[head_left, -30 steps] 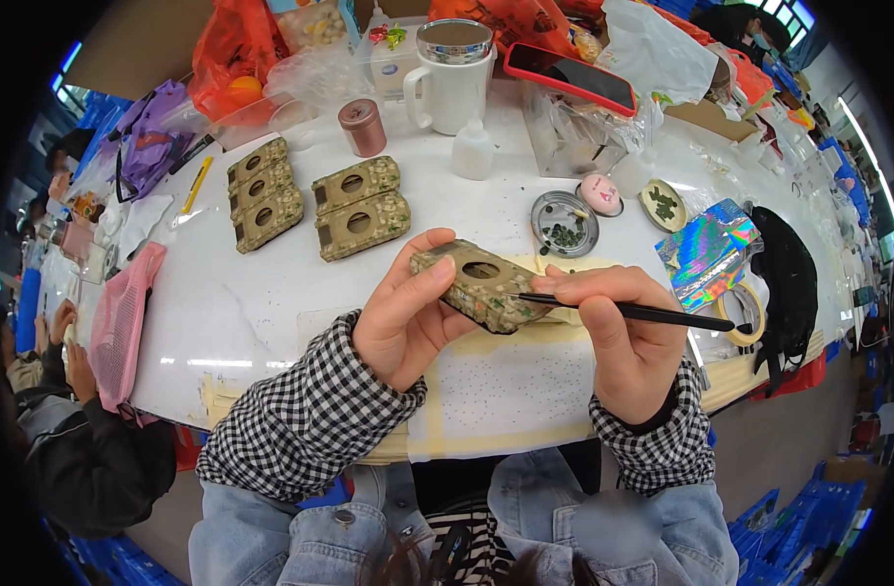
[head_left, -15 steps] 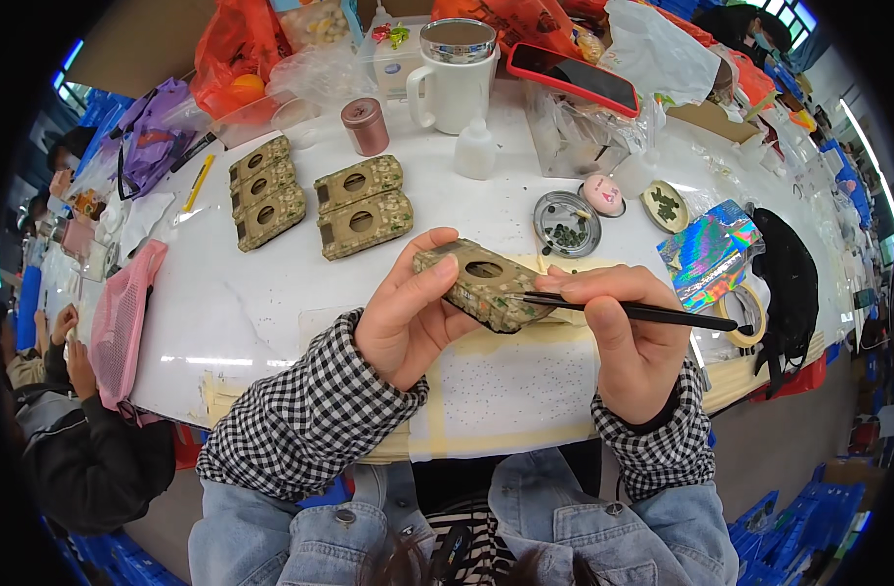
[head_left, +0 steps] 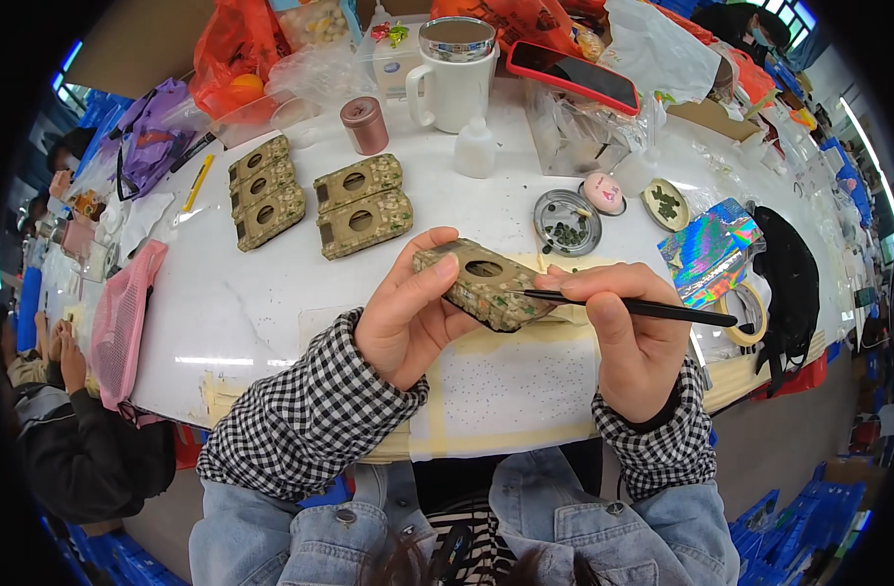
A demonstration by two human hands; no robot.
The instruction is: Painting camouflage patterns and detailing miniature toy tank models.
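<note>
My left hand (head_left: 403, 317) cradles the camouflage case (head_left: 491, 301), thumb on top and fingers beneath, apparently to steady it, tilted, above the white tabletop (head_left: 237, 303). My right hand (head_left: 634, 342) pinches a slim black tool (head_left: 666, 313) pen-fashion, likely for fine control, its tip at the case. The case is boxy, mottled green and brown, with rounded corners and an oval hole. Beyond, a round, clear-rimmed dish (head_left: 540, 217) holds dark bits (head_left: 569, 235), probably set for easy reach; three matching cases (head_left: 271, 215) and two more (head_left: 380, 224) sit grouped.

Downward view from head-worn fisheye
</note>
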